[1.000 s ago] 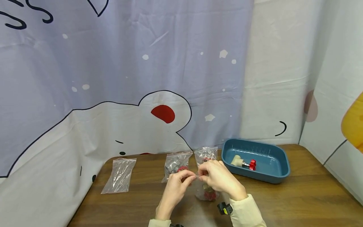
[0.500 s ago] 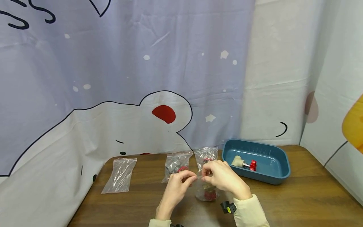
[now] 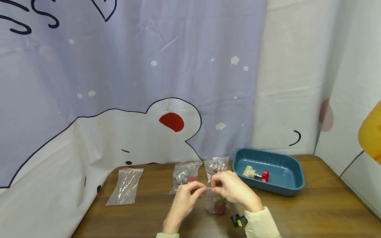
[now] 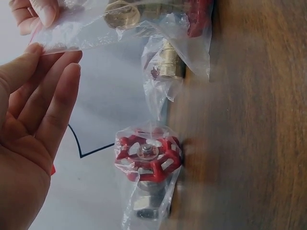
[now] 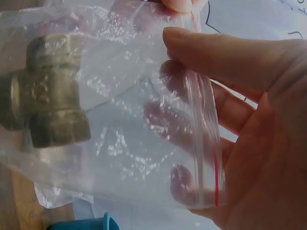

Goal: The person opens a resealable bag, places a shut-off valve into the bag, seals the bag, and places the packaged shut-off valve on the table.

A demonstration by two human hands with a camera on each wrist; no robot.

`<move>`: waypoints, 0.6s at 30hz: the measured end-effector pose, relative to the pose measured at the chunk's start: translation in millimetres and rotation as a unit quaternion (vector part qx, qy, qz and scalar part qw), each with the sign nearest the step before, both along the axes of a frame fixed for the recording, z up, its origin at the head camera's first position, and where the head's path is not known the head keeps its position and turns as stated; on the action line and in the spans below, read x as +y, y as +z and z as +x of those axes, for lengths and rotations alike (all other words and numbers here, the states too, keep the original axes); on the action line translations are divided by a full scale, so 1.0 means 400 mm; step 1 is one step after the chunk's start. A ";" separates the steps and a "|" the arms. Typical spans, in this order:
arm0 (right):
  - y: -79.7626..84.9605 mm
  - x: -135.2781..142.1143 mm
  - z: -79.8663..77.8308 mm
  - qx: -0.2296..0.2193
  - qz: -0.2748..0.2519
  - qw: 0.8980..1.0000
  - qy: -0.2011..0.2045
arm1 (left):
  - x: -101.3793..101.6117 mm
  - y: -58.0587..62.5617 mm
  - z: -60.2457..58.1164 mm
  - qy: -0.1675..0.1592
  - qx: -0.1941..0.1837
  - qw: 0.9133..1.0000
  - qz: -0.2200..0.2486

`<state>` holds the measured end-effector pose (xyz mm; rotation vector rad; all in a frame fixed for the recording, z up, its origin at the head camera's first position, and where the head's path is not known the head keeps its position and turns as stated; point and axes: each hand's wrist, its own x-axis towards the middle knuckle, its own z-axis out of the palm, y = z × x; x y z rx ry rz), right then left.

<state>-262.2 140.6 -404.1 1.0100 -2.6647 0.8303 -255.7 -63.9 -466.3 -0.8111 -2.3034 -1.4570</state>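
Note:
Both hands hold a clear zip bag (image 3: 209,201) by its top edge, so that it hangs close over the table. Inside lies a brass valve (image 5: 53,91) with a red handwheel (image 4: 197,17). My left hand (image 3: 184,203) pinches one corner of the mouth between thumb and forefinger, its other fingers loosely bent. Along the seal with its red line, my right hand (image 3: 235,188) grips the bag, thumb in front and fingers showing through the plastic behind. Farther back stand two filled bags, one with a grey metal valve (image 3: 181,178), the other (image 3: 216,162) partly hidden by the right hand.
A flat clear bag (image 3: 125,186) lies at the table's left. At the back right stands a blue tray (image 3: 284,188) holding a beige valve (image 3: 249,171) with a red handle. Behind the wooden table (image 3: 143,221) hangs a printed curtain (image 3: 134,66).
My right hand has slid a little to the right along the bag's top edge, away from the left hand. The left hand stays almost in place, still pinching the corner.

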 end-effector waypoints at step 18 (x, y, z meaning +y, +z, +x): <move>-0.018 0.019 -0.011 -0.023 -0.031 0.999 0.038 | -0.004 -0.010 0.000 -0.002 -0.006 1.000 0.009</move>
